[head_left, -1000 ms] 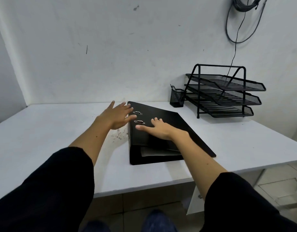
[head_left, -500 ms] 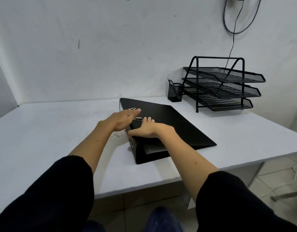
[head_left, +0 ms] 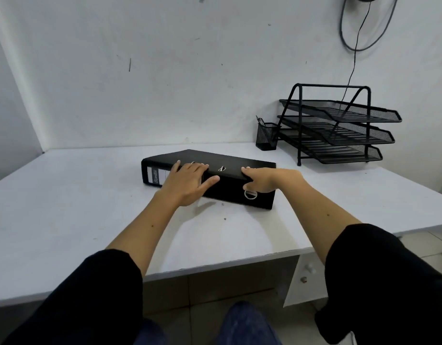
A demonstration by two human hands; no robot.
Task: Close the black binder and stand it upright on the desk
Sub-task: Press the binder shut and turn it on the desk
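Observation:
The black binder (head_left: 230, 163) lies flat and closed on the white desk (head_left: 65, 200), its spine facing me with a white label at the left end and a metal finger ring at the right. My left hand (head_left: 187, 183) grips the spine's middle, fingers over the top edge and thumb spread along the spine. My right hand (head_left: 267, 180) holds the spine's right end, fingers curled over the top edge just above the ring.
A black three-tier mesh tray rack (head_left: 339, 125) stands at the back right, with a black mesh pen cup (head_left: 266, 135) beside it. The wall runs close behind the desk. A cable (head_left: 357, 46) hangs on the wall above the rack. The desk's front edge is near me.
The binder was open with its cover spread to the right; now it is closed and turned so the spine faces me. Both hands moved from the rings onto the spine.

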